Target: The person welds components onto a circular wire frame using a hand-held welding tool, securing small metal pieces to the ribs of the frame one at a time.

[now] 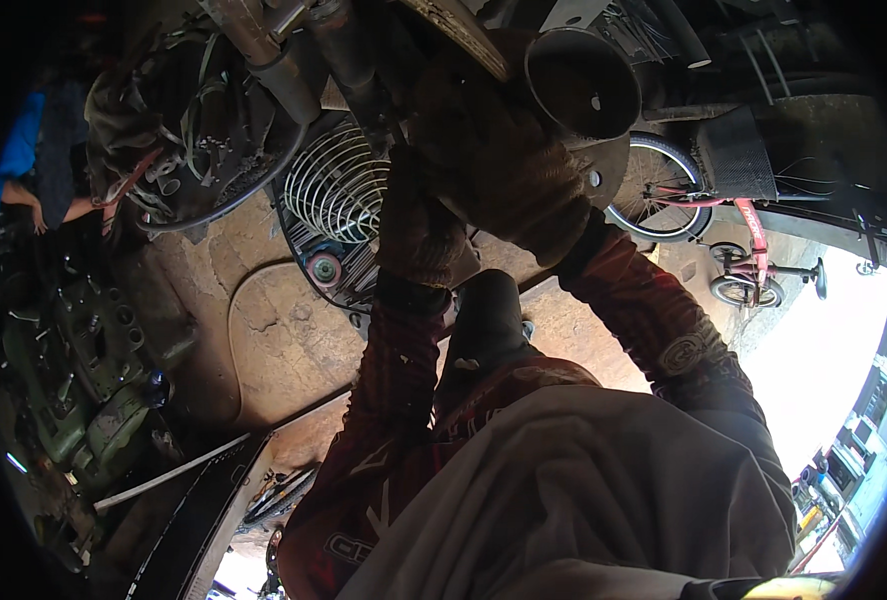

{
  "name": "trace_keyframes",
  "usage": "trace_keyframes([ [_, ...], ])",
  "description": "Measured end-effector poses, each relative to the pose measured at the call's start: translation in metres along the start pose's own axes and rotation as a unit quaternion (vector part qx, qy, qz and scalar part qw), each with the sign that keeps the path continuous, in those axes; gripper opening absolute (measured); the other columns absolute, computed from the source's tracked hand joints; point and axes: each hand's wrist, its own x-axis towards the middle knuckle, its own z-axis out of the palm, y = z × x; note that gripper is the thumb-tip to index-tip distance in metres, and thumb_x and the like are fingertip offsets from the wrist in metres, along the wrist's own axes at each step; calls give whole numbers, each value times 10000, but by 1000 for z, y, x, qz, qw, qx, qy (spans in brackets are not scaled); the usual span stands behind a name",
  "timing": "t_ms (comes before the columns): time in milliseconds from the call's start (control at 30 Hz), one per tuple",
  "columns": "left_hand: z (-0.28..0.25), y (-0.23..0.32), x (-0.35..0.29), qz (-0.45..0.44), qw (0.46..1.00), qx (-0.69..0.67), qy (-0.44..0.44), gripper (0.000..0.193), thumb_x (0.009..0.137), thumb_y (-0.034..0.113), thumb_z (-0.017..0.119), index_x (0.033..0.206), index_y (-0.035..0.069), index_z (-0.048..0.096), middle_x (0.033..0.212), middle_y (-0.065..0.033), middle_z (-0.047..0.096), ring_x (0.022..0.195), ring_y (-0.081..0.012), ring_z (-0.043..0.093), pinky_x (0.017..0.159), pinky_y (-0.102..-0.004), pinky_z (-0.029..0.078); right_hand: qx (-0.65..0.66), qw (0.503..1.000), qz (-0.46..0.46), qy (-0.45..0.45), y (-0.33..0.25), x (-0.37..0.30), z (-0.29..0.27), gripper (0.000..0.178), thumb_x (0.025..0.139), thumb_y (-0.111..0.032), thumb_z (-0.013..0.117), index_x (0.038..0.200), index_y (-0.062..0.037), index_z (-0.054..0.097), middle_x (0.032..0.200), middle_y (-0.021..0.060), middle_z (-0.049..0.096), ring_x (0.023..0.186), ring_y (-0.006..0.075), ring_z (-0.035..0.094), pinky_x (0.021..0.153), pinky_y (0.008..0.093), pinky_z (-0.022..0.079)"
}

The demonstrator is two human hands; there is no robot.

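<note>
Both my hands wear dark brownish work gloves, close together in deep shade at the top middle. My left hand (419, 238) is closed, its fingers curled beside a dark upright metal part; what it holds is too dark to make out. Just right of it, my right hand (539, 200) shows the back of its glove and reaches up and left. Its fingers vanish in the shadow. A dark round metal cup or pipe end (582, 85) stands beside the right hand. Above the left hand hangs a thick metal shaft (344, 50).
A wire fan guard (334, 180) and a round reddish wheel (324, 268) lie left of my hands. Farther left stand a green machine (104, 340) and another person's hand (39, 215). A hose (232, 330) crosses the floor. A red bicycle (754, 240) stands at the right.
</note>
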Motion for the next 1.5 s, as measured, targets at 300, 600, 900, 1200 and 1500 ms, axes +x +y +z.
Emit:
trace_keyframes([
  [300,-1,7,6,-19,999,16,42,277,1004,243,456,1177,42,535,1079,-50,631,931,-129,633,809,-250,556,-23,999,-4,-37,0,-3,6,418,770,-363,687,1156,-219,617,1285,112,507,1179,324,496,879,431,470],
  [600,2,14,9,-35,998,34,46,289,1009,255,445,1177,45,550,1062,-47,636,877,-116,640,743,-222,566,44,998,32,-38,0,-2,10,427,773,-308,687,1176,-189,608,1286,112,510,1203,310,477,884,449,459],
  [900,-6,9,17,-47,998,16,31,276,1007,210,448,1196,33,544,1097,-58,630,899,-120,642,749,-214,567,5,1000,-18,-12,6,-10,16,485,743,-296,697,1200,-170,596,1297,91,505,1214,321,460,920,470,432],
  [1200,-4,21,10,-72,997,19,-8,267,993,189,484,1200,31,541,1095,-81,628,888,-143,644,698,-274,579,-10,998,-56,21,4,-5,11,554,732,-321,706,1236,-143,559,1303,127,505,1157,312,525,944,445,428],
  [1500,24,62,12,232,181,949,-114,163,809,121,591,956,61,629,828,-129,636,776,-276,645,634,-387,528,91,985,148,20,-13,-84,-78,871,650,-281,826,1360,-35,386,1269,208,493,1159,375,515,940,427,460],
])
